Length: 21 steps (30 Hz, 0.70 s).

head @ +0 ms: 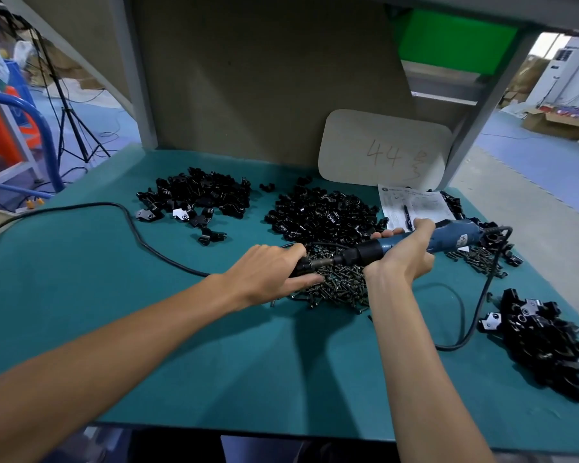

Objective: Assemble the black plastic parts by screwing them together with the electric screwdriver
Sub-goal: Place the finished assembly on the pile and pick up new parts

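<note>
Head view: right fingers (392, 232) wrap blue-black electric screwdriver (448, 241); left fingers (290, 251) grip black part (300, 266) at bit.

Matt teal cloth table cover (81, 255); glossy black plastic parts (325, 212) far centre; dull dark metal screws (338, 285); white paper sheet (415, 203) far right.

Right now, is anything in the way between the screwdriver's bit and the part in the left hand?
Nothing visible. The right hand holds the electric screwdriver level, its bit running straight to the black part gripped by the left hand. The screw pile lies beneath, not between.
</note>
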### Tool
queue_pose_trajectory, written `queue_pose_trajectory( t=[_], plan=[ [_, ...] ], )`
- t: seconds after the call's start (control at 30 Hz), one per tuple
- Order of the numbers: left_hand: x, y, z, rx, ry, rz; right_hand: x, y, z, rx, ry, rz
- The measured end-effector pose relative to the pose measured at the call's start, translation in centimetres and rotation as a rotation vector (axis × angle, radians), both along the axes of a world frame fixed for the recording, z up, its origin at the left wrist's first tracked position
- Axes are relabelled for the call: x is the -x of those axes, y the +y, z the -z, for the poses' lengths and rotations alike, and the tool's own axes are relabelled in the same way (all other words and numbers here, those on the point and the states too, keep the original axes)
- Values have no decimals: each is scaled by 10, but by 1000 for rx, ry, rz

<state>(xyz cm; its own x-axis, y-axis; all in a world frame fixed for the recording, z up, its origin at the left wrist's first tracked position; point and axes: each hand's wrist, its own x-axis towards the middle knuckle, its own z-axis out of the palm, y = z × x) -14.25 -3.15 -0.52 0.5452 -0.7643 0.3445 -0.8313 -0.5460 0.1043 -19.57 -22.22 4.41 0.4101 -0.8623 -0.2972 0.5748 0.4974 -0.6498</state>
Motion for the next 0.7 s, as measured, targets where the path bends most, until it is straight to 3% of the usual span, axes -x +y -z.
queue_pose_trajectory(
  t=[0.33,0.57,0.7],
  plan=[
    [3,2,1,44,27,20,3,-3,5,-31,-35,-13],
    [15,-8,-2,152,436,52,12,-15,8,-52,-142,-61],
    [14,8,2,53,774,125,25,-40,17,-16,-99,-78]
  ],
)
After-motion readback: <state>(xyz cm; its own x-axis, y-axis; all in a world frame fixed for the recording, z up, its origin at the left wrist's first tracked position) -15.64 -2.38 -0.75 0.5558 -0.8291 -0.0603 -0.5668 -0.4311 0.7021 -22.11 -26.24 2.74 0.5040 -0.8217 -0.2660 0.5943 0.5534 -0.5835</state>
